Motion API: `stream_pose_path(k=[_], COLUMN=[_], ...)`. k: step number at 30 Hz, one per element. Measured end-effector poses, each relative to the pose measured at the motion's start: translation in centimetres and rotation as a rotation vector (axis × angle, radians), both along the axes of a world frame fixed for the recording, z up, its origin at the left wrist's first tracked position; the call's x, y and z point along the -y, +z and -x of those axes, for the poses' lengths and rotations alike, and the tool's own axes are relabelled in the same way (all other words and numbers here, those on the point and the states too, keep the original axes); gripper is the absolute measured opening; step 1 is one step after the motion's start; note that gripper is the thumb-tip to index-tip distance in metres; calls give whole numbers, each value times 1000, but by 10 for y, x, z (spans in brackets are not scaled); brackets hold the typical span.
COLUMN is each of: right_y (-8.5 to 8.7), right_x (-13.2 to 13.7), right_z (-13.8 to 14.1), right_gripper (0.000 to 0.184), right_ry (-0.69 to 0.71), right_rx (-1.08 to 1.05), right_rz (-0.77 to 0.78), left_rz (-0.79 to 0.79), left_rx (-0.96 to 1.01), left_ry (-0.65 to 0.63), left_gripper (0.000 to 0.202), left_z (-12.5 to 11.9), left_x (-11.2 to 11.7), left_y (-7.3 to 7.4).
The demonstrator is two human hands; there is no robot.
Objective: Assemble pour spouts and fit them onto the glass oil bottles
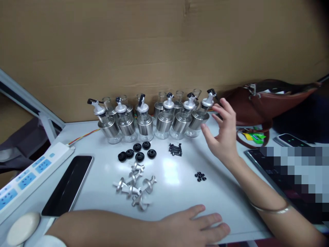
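Note:
My right hand (222, 132) is raised with fingers apart, close beside the rightmost glass bottle (197, 120), which has a metal band and a silver pourer top (207, 100); whether a fingertip touches it I cannot tell. My left hand (191, 226) reaches across the table's front edge, fingers spread and holding nothing. Several such bottles stand in a front row with pourers on, and bottles without tops stand behind. On the table lie black rubber stoppers (139, 156), loose silver pourer parts (133, 189), small black levers (175, 149) and tiny black rings (199, 176).
At left are a white power strip (25, 178), a phone (69, 185) and a round white object (23, 229). A brown bag (277, 106), green and yellow packets (254, 138) and a dark tablet-like device (272, 185) lie at right. Cardboard (144, 51) walls the back.

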State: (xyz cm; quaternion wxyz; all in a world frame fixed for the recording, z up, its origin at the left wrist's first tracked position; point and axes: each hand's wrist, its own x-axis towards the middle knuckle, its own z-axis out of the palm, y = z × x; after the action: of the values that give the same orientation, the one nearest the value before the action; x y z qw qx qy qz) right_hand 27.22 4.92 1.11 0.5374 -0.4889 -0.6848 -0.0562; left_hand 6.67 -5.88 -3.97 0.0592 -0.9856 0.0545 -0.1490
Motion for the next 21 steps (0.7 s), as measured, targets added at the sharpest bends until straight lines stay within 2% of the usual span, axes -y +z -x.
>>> stream_pose_path(k=[2,5,8,11,13,16,21], right_y=[6,9,7,-1,-7,-14,-18], right_x=[10,24,42,61,68,72,70], right_z=[8,23,46,70,81,86,87], right_gripper=[32,16,18,30,37,39,23], right_ry=[17,245,550,672,726,722,657], right_rx=[40,188,424,537,565,584,595], right_rz=[-12,115,289,441,488,572,570], left_rz=[28,70,111,152,185,241,307], left_rx=[13,30,37,33,64,86,31], left_ry=[-1,1,5,12,3,3,-16], left_gripper=[34,34,32,28,30,32,33], left_z=[1,2,1,-1,-2,-2,0], left_x=[-1,-1,0,0,0,0,0], left_y=[2,4,4,1,1,2,6])
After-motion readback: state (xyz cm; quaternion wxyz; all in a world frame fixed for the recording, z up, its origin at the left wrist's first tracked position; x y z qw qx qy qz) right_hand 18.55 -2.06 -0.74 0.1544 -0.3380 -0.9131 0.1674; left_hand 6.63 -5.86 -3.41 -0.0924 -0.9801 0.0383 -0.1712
